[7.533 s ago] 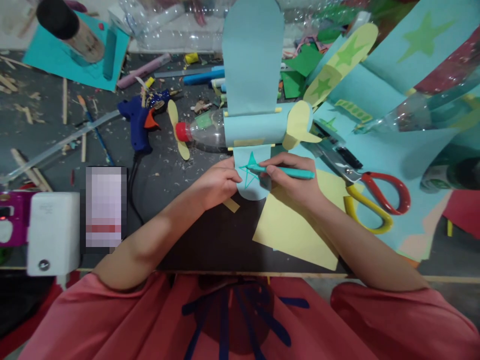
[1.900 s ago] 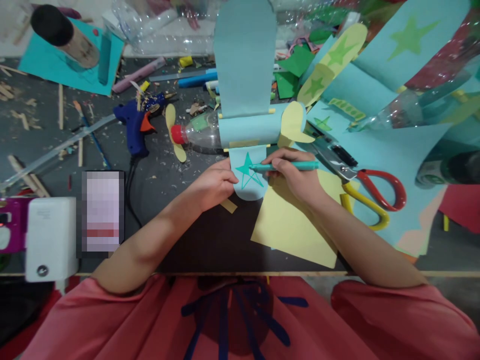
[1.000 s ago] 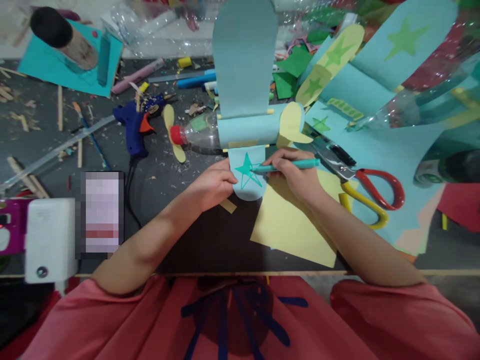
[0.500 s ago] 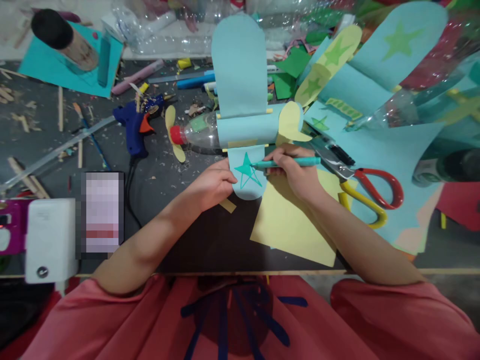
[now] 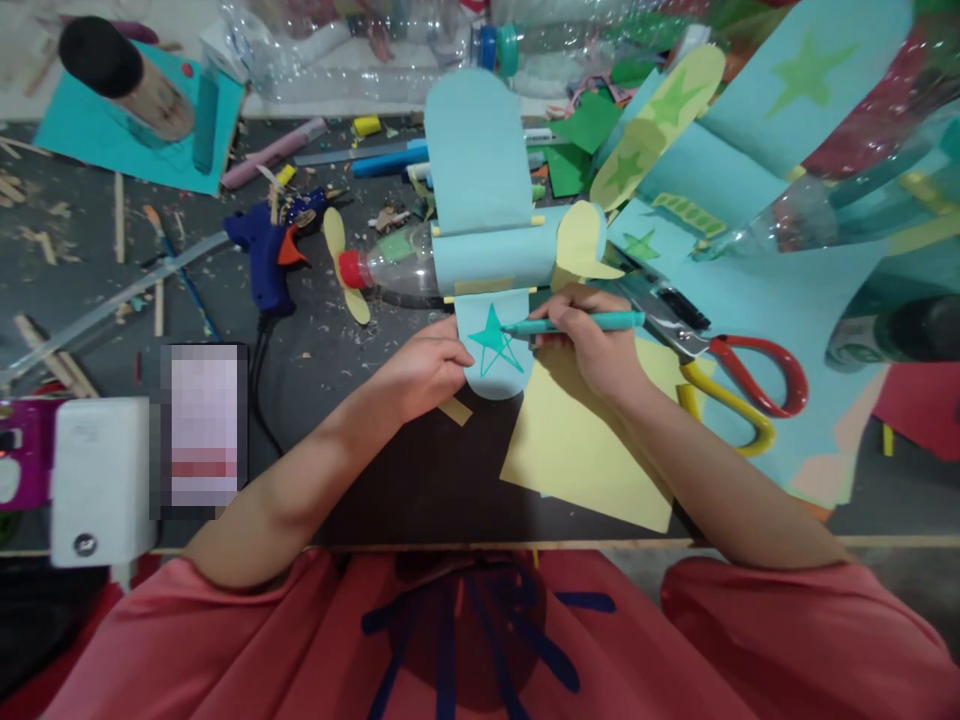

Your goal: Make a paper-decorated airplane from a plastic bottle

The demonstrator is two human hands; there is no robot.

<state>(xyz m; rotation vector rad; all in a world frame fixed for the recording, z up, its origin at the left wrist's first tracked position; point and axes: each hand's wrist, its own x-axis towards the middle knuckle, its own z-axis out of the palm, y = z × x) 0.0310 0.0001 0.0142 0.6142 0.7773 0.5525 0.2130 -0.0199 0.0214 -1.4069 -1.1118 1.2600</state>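
Observation:
A toy plane made from a plastic bottle (image 5: pixel 405 262) lies wrapped in light blue paper, with a red cap and a yellow paper propeller (image 5: pixel 335 232) at its left end. My left hand (image 5: pixel 431 375) pinches the left edge of the near blue paper wing (image 5: pixel 495 383). My right hand (image 5: pixel 592 335) is closed round a teal felt-tip marker (image 5: pixel 611 321). The marker's tip touches a star (image 5: pixel 489 330) on that wing; the star's upper and left parts are filled in, while its lower points are only outlined. The far wing (image 5: pixel 480 150) stretches away from me.
Scissors (image 5: pixel 697 355) and a yellow paper sheet (image 5: pixel 585 450) lie by my right arm. Leftward are a glue gun (image 5: pixel 266 250), a phone (image 5: pixel 204 425) and a white power bank (image 5: pixel 101 480). Another paper plane (image 5: pixel 720 180) sits at right; clear bottles (image 5: pixel 337 60) lie behind.
The far wing's tip has dropped lower in view, showing blue and green bottle caps behind it. The propeller has turned slightly. Both hands and the marker stay almost in place.

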